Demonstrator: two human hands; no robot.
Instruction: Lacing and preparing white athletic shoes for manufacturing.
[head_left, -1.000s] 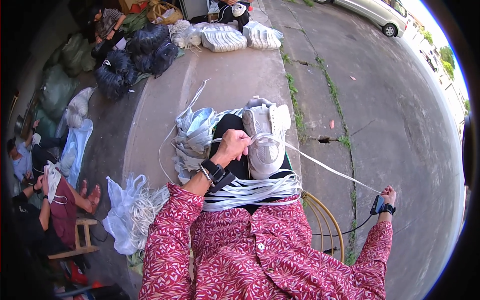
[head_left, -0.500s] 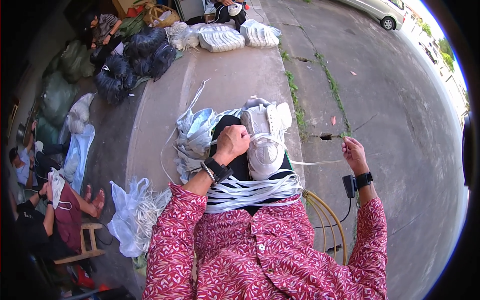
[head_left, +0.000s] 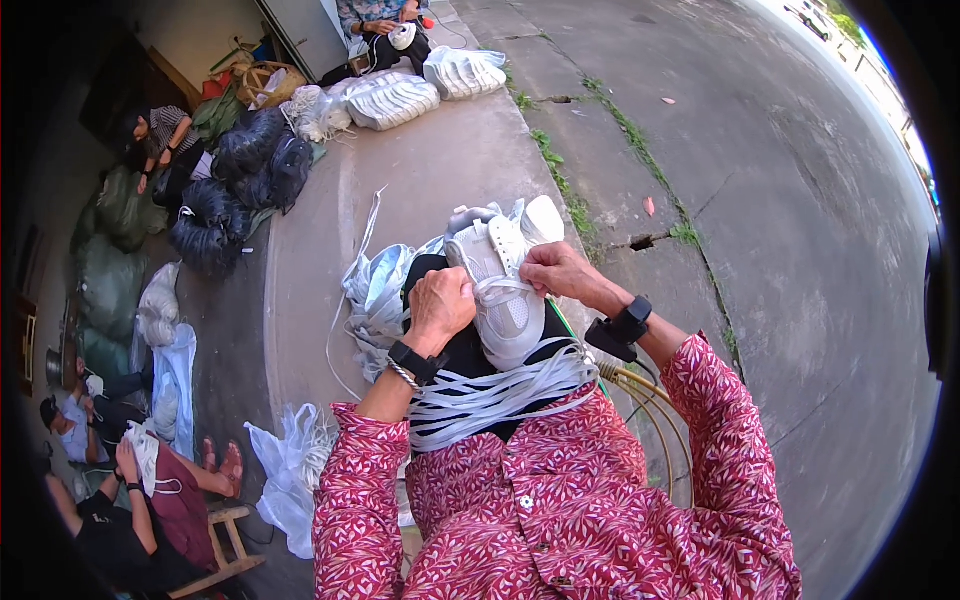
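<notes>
A white sneaker point(head_left: 508, 322) lies across my lap, toe toward me, with a flat white shoelace point(head_left: 500, 289) crossing its lower eyelets. My left hand point(head_left: 443, 303) is closed beside the shoe's left edge, its fingertips pinching at the lace end there. From the other side my right hand point(head_left: 570, 274) pinches the lace close against the eyelet row; the fingers hide the exact grip. A thick bundle of loose white laces point(head_left: 490, 402) is draped over my thighs, just below the toe. Behind the sneaker, another white shoe point(head_left: 542, 220) partly shows.
Plastic bags of white material point(head_left: 380, 285) lie left of my lap, with another white bag point(head_left: 285, 480) nearer. Yellow hoops point(head_left: 665, 415) stand by my right thigh. Black bags point(head_left: 215, 225), wrapped white bundles point(head_left: 395, 100) and several seated people are farther off. A wooden stool point(head_left: 225, 550) stands lower left.
My right hand has come in from far right, where it held the lace stretched out, to the shoe. My left hand stays at the shoe's left side. The head view has shifted.
</notes>
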